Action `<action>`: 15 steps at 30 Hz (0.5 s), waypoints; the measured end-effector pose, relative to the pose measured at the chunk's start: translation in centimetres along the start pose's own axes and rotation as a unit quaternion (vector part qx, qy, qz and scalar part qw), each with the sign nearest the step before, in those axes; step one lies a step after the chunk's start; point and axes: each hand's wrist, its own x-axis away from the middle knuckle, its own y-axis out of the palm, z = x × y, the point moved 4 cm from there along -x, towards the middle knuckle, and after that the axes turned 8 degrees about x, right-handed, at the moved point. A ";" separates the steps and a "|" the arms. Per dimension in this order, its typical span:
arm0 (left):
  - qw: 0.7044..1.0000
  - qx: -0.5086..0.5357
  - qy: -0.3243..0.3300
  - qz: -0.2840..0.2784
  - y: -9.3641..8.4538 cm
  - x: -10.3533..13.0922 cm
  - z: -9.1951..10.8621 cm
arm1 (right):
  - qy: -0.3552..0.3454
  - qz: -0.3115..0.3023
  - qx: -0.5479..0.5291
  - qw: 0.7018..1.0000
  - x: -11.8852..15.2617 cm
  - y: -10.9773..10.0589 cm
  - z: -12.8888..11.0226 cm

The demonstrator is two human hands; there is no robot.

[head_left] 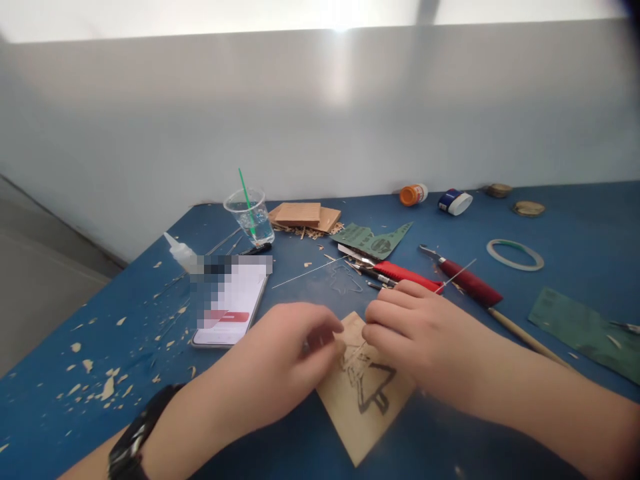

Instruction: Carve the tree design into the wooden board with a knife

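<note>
A square wooden board [356,437], with a dark fir-tree outline on it, lies cornerwise on the blue table in front of me. Over its far part my right hand [417,327] is closed around a thin wire [457,275], whose straight length sticks out past the knuckles to the upper right. My left hand [295,353] faces it, thumb and fingers pinched at the near end of the wire. The exact grip is partly hidden by the fingers. Just beyond the hands lies a tree-shaped bent wire [345,280], with another straight wire [307,273] beside it.
To the left are a phone [235,300], a white nozzle bottle [181,253] and a cup [253,217] of liquid. Red-handled cutter [405,275], hook knife [470,283], sandpaper [375,240] and tape ring [515,255] lie beyond and right. Wood shavings [107,387] litter the left side.
</note>
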 end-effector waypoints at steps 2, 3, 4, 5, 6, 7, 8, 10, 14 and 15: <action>0.996 0.079 -0.043 -0.029 0.6 -0.3 -0.6 | -0.010 0.020 0.012 1.000 -0.1 -0.5 0.1; 0.990 0.119 -0.062 -0.044 0.9 -0.4 -0.9 | -0.015 0.025 0.017 0.999 -0.1 -0.6 0.1; 0.984 0.154 -0.077 -0.052 1.2 -0.4 -1.1 | -0.021 0.027 0.020 0.999 -0.2 -0.7 0.0; 0.978 0.185 -0.087 -0.053 1.5 -0.4 -1.3 | -0.026 0.029 0.022 0.999 -0.2 -0.9 -0.1; 0.973 0.207 -0.093 -0.053 1.7 -0.4 -1.5 | -0.028 0.034 0.024 0.999 -0.2 -1.0 -0.1; 0.969 0.222 -0.097 -0.052 1.9 -0.4 -1.6 | -0.029 0.039 0.026 0.998 -0.2 -1.1 -0.2; 0.967 0.231 -0.100 -0.050 2.0 -0.4 -1.7 | -0.028 0.045 0.029 0.998 -0.1 -1.3 -0.3; 0.964 0.238 -0.103 -0.050 2.2 -0.4 -1.6 | -0.019 0.060 0.039 0.997 -0.1 -1.6 -0.3; 0.966 0.238 -0.076 -0.059 2.4 -0.3 -0.6 | -0.010 0.060 0.062 0.996 -0.2 -1.8 -0.1; 0.972 0.222 -0.062 -0.056 2.4 -0.3 -0.3 | -0.010 0.055 0.070 0.996 -0.3 -1.7 -0.1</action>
